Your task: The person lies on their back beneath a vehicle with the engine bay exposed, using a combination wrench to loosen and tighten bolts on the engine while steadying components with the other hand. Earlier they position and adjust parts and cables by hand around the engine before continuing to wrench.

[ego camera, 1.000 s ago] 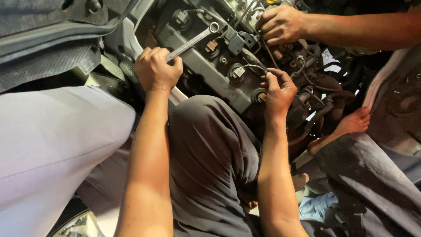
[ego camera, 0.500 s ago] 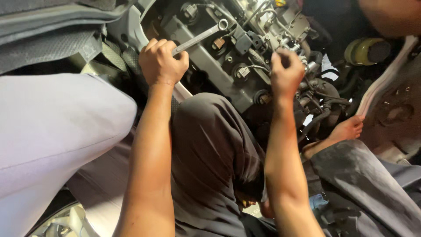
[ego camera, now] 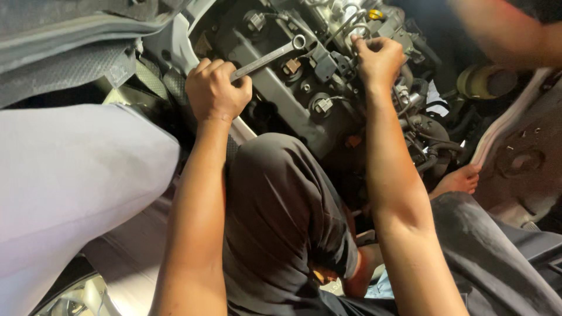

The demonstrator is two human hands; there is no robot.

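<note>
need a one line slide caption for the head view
Left hand grips a wrench over the engine while the right hand holds a hose above it.

The engine (ego camera: pixel 275 88) carries the things here. It is dark grey and fills the top middle of the view. A silver wrench (ego camera: pixel 270 57) lies slanted across its top, with the ring end up near the far edge. Round caps (ego camera: pixel 322 105) sit along its near edge. Black hoses (ego camera: pixel 436 146) and thin wires run along its right side. A small yellow cap (ego camera: pixel 375 14) sits at the far right corner. A yellowish tank (ego camera: pixel 483 82) stands just past the right edge. The white car body (ego camera: pixel 175 47) runs along the left edge.
</note>
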